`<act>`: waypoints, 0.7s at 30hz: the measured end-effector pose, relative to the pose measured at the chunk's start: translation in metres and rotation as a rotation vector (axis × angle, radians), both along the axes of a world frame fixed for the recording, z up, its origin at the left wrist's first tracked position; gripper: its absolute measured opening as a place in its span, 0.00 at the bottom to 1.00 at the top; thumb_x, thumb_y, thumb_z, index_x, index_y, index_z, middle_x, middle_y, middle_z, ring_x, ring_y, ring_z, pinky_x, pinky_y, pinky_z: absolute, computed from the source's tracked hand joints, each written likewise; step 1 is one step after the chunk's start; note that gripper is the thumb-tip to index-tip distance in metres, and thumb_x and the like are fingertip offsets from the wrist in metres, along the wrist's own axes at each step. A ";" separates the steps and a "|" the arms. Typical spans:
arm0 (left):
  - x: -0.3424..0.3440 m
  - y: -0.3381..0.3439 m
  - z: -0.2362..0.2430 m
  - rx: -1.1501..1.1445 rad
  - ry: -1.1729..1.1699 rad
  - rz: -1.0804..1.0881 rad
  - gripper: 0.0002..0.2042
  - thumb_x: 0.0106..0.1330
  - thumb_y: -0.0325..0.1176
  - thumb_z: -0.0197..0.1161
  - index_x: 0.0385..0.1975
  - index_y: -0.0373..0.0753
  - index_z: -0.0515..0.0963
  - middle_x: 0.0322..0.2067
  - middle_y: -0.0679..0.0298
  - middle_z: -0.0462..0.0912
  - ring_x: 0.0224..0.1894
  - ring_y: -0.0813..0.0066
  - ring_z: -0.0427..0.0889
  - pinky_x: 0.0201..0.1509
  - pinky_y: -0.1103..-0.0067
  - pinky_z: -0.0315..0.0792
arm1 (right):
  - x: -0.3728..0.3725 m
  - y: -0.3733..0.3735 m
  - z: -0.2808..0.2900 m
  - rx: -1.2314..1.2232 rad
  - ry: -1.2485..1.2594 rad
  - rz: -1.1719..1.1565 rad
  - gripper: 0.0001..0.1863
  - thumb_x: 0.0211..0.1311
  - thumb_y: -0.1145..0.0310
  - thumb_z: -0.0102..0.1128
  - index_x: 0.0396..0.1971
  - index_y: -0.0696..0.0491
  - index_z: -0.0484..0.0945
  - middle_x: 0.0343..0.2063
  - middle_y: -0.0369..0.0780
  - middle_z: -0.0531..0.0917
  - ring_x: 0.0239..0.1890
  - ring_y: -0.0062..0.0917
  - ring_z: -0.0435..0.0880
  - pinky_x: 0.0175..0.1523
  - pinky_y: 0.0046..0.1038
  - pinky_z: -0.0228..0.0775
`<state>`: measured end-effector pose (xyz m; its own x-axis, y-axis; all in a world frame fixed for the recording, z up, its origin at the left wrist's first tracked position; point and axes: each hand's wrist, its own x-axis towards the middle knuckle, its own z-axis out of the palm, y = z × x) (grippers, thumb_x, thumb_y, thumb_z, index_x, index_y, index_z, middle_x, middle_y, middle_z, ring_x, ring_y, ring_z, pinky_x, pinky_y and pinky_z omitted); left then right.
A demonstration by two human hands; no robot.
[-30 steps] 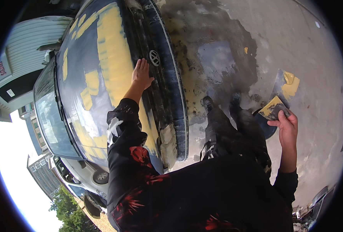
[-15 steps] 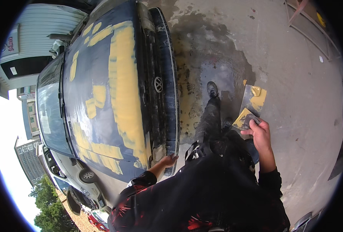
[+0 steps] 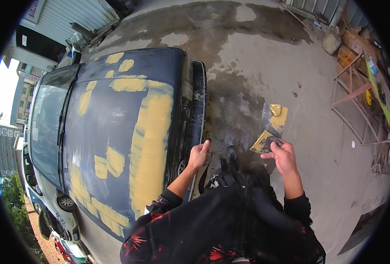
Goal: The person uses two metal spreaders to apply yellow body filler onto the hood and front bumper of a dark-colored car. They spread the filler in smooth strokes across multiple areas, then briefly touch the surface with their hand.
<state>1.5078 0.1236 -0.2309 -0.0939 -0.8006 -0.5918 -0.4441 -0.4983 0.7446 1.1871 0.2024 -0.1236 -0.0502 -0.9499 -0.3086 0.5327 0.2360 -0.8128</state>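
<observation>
Clock directions refer to the picture unless a hand is named as the centre. The right hand point(image 3: 284, 157) is positioned between 3 and 4 o'clock. Its grip is narrow and holds a small spreader point(image 3: 262, 141) by the rear end. The spreader points toward 10 o'clock from this hand, and its face carries yellow paste. A flat board point(image 3: 268, 123) with a thick yellow lump point(image 3: 275, 110) is located between 11 and 12 o'clock of the same hand, just beyond the spreader; its support cannot be determined.

The left hand point(image 3: 199, 155) is positioned just below the centre, beside the vehicle's front bumper point(image 3: 198, 101). Its fingers are curled; whether this grip contains anything, or touches the bumper, cannot be determined.

The dark hood point(image 3: 102, 127) extends toward 9 o'clock. A broad yellow strip point(image 3: 150, 145) runs along its front edge, with smaller patches behind. The windscreen point(image 3: 50, 119) adjoins the hood's rear. A metal frame point(image 3: 352, 96) stands near 3 o'clock.
</observation>
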 end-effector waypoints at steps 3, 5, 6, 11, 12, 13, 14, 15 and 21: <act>-0.073 -0.080 0.059 -0.155 0.356 -0.162 0.23 0.78 0.51 0.50 0.39 0.35 0.80 0.17 0.73 0.72 0.18 0.86 0.67 0.23 0.84 0.62 | -0.020 -0.062 0.010 -0.059 -0.033 0.083 0.14 0.73 0.72 0.53 0.50 0.66 0.79 0.43 0.42 0.86 0.40 0.26 0.86 0.45 0.34 0.86; -0.114 -0.114 0.087 -0.191 0.608 -0.212 0.21 0.78 0.49 0.52 0.51 0.35 0.78 0.27 0.72 0.77 0.25 0.87 0.70 0.29 0.85 0.65 | -0.034 -0.100 0.012 -0.053 -0.049 0.146 0.14 0.72 0.73 0.54 0.50 0.67 0.79 0.43 0.43 0.86 0.41 0.28 0.86 0.45 0.35 0.86; -0.131 -0.134 0.096 -0.202 0.749 -0.225 0.22 0.77 0.48 0.53 0.58 0.36 0.76 0.33 0.72 0.79 0.29 0.87 0.72 0.31 0.85 0.67 | -0.043 -0.122 0.011 -0.058 -0.060 0.174 0.14 0.72 0.73 0.55 0.50 0.67 0.79 0.43 0.43 0.86 0.41 0.30 0.87 0.45 0.35 0.86; -0.191 -0.240 0.103 -0.410 0.777 -0.396 0.16 0.77 0.40 0.57 0.54 0.35 0.79 0.46 0.68 0.77 0.46 0.82 0.74 0.51 0.81 0.71 | -0.098 -0.247 -0.007 -0.095 -0.079 0.410 0.13 0.69 0.74 0.58 0.48 0.67 0.81 0.44 0.46 0.85 0.42 0.34 0.87 0.46 0.38 0.86; -0.205 -0.260 0.100 -0.401 0.774 -0.358 0.15 0.77 0.39 0.57 0.52 0.35 0.80 0.45 0.68 0.78 0.46 0.82 0.74 0.50 0.81 0.72 | -0.110 -0.276 -0.012 -0.116 -0.080 0.468 0.13 0.69 0.75 0.59 0.48 0.66 0.81 0.44 0.46 0.85 0.42 0.35 0.87 0.46 0.38 0.86; -0.218 -0.279 0.099 -0.390 0.778 -0.317 0.14 0.77 0.37 0.57 0.51 0.35 0.80 0.45 0.68 0.79 0.45 0.83 0.75 0.50 0.80 0.72 | -0.121 -0.306 -0.016 -0.122 -0.088 0.496 0.12 0.68 0.76 0.59 0.48 0.66 0.81 0.44 0.46 0.85 0.43 0.35 0.86 0.48 0.38 0.85; -0.230 -0.299 0.100 -0.328 0.778 -0.248 0.13 0.77 0.36 0.57 0.50 0.34 0.81 0.45 0.68 0.80 0.45 0.83 0.76 0.50 0.80 0.73 | -0.133 -0.336 -0.018 -0.100 -0.081 0.532 0.12 0.68 0.77 0.58 0.48 0.66 0.81 0.44 0.46 0.85 0.43 0.35 0.86 0.48 0.38 0.85; -0.242 -0.321 0.101 -0.270 0.789 -0.180 0.12 0.77 0.35 0.56 0.49 0.34 0.81 0.44 0.68 0.81 0.44 0.83 0.76 0.50 0.80 0.73 | -0.144 -0.366 -0.018 -0.095 -0.074 0.565 0.12 0.68 0.77 0.58 0.48 0.66 0.81 0.44 0.46 0.85 0.43 0.35 0.86 0.48 0.38 0.85; -0.277 -0.437 0.113 -0.325 0.906 0.281 0.14 0.78 0.33 0.54 0.56 0.33 0.75 0.50 0.65 0.82 0.51 0.79 0.79 0.60 0.76 0.73 | -0.184 -0.530 0.013 -0.048 -0.043 0.746 0.13 0.71 0.77 0.53 0.49 0.66 0.80 0.44 0.45 0.85 0.45 0.32 0.86 0.51 0.39 0.84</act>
